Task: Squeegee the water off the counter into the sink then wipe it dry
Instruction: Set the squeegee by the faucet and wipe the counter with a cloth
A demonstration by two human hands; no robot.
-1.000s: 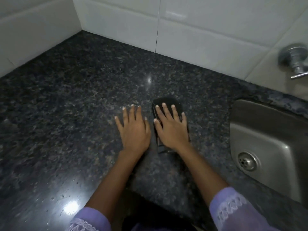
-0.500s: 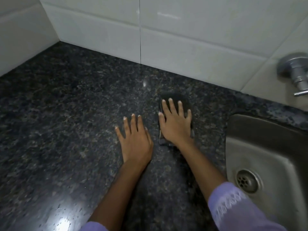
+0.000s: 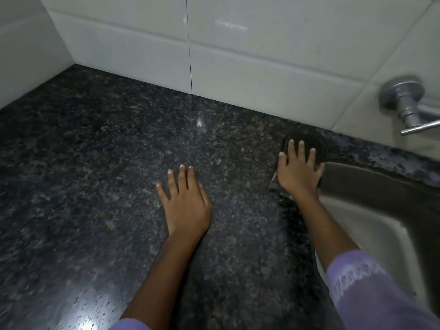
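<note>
My right hand point(image 3: 298, 172) lies flat on a dark cloth point(image 3: 315, 145) and presses it onto the dark speckled granite counter point(image 3: 107, 163), right at the left rim of the steel sink point(image 3: 371, 186). Most of the cloth is hidden under the palm; its far edge and a lighter near corner show. My left hand point(image 3: 187, 203) rests flat on the counter with fingers spread, holding nothing, about a hand's width left of the right hand. Small water droplets glint on the counter at the near left point(image 3: 92, 313).
White wall tiles point(image 3: 238, 55) run along the back and left of the counter. A metal tap point(image 3: 407, 106) sticks out of the wall above the sink at the right. Lilac sleeves cover both forearms near the bottom edge.
My right hand has slid the cloth to the right and away from me, from the counter's middle up to the sink's rim. The left hand stayed flat on the counter.
</note>
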